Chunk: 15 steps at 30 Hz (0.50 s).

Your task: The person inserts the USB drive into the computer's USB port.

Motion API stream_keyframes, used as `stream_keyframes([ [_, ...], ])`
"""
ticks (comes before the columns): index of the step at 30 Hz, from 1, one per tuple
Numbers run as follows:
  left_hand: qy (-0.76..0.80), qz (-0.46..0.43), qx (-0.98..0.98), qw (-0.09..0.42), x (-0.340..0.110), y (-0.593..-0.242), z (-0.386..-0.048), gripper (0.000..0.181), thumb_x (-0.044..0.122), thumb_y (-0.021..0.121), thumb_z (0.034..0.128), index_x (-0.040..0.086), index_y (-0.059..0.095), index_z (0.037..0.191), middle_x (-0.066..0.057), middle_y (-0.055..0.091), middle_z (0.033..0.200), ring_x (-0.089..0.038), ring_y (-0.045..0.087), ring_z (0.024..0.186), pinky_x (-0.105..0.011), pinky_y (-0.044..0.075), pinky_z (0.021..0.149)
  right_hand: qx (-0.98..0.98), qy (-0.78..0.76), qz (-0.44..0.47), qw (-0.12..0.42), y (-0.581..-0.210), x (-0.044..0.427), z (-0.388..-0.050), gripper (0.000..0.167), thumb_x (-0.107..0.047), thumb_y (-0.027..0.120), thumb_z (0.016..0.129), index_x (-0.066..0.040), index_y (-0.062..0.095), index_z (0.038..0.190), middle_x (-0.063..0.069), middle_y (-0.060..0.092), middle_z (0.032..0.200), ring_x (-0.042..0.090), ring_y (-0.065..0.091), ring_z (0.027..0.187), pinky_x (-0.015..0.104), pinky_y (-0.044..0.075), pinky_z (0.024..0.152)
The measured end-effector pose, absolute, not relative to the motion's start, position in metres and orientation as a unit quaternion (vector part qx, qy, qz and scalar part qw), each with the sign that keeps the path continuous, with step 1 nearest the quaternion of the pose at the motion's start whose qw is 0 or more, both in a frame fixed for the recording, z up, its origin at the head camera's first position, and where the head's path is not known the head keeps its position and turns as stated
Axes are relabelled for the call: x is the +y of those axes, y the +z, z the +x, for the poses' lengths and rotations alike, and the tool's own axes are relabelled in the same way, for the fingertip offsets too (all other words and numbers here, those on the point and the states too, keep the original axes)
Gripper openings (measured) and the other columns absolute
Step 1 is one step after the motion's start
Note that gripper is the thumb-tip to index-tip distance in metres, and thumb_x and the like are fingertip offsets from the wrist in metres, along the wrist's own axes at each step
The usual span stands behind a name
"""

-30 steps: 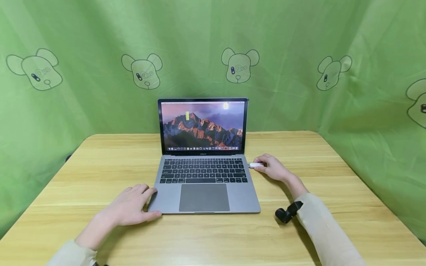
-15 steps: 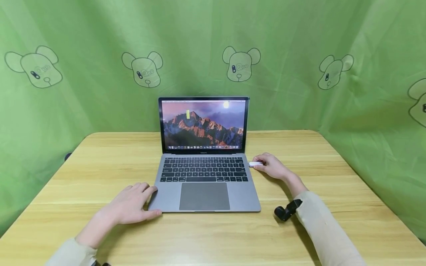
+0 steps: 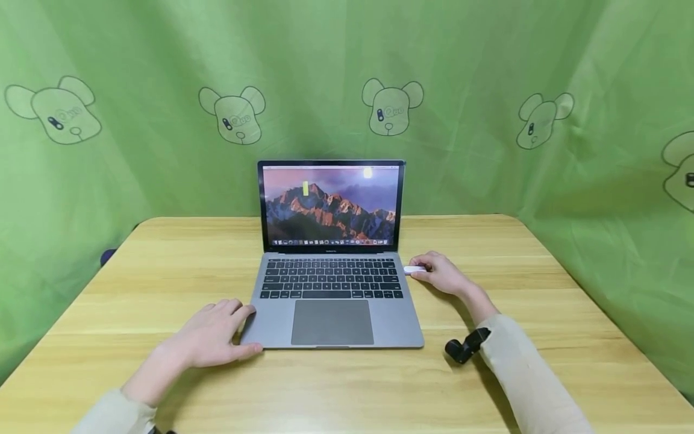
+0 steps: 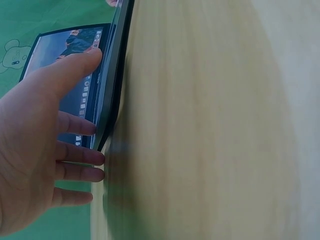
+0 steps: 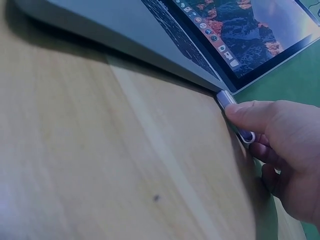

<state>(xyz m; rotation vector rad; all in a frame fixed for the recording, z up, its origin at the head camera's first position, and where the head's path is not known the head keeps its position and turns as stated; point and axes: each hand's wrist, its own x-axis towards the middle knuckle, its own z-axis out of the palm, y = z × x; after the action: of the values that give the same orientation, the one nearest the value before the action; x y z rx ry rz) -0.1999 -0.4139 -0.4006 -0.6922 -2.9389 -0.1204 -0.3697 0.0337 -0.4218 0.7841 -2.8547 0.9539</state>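
Note:
A grey laptop stands unfolded on the wooden table, its screen lit with a mountain picture. At the laptop's front left corner rests my left hand, thumb along the front edge and fingers spread beside the left edge. In the left wrist view those fingers look fairly straight. My right hand pinches a white USB stick between thumb and fingers. One end of the USB stick meets the laptop's right side near the hinge, as the right wrist view shows too. Its metal plug is out of sight.
The wooden table reaches around the laptop on all sides. A green curtain with printed bear heads hangs behind and at both sides. A black wrist camera sits on the right sleeve.
The USB stick and my right hand have moved slightly left. The metal plug, visible a second ago, has gone into the laptop's side. My left hand stays at the corner.

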Motion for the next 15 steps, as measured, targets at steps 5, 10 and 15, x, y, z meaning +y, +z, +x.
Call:
stream_keyframes([
  [5, -0.038, -0.228, -0.971, 0.061, -0.4142, -0.4026, -0.2002, 0.078, 0.069, 0.055, 0.0761, 0.005, 0.056, 0.121, -0.007, 0.057, 0.101, -0.022, 0.054, 0.089, -0.043, 0.047, 0.078, -0.920, 0.300, 0.253, 0.020, -0.4230, 0.0337, -0.3704, 0.008, -0.008, 0.063, 0.087, -0.005, 0.064, 0.094, 0.007, 0.056, 0.087, 0.024, 0.046, 0.084, 0.036, 0.038, 0.074],
  [10, -0.040, -0.229, -0.970, 0.064, -0.4145, -0.4033, -0.2017, 0.078, 0.069, 0.055, 0.0765, 0.005, 0.056, 0.120, -0.006, 0.057, 0.101, -0.022, 0.055, 0.089, -0.043, 0.047, 0.078, -0.922, 0.297, 0.246, 0.023, -0.4230, 0.0342, -0.3703, 0.009, -0.009, 0.063, 0.087, -0.005, 0.064, 0.095, 0.007, 0.056, 0.088, 0.024, 0.046, 0.084, 0.037, 0.038, 0.075],
  [15, -0.044, -0.228, -0.970, 0.068, -0.4155, -0.4048, -0.2022, 0.078, 0.070, 0.053, 0.0771, 0.005, 0.057, 0.120, -0.005, 0.057, 0.101, -0.023, 0.055, 0.090, -0.043, 0.047, 0.079, -0.923, 0.302, 0.235, 0.029, -0.4249, 0.0349, -0.3687, 0.017, -0.009, 0.064, 0.087, 0.000, 0.065, 0.101, 0.011, 0.057, 0.092, 0.026, 0.048, 0.086, 0.041, 0.040, 0.078],
])
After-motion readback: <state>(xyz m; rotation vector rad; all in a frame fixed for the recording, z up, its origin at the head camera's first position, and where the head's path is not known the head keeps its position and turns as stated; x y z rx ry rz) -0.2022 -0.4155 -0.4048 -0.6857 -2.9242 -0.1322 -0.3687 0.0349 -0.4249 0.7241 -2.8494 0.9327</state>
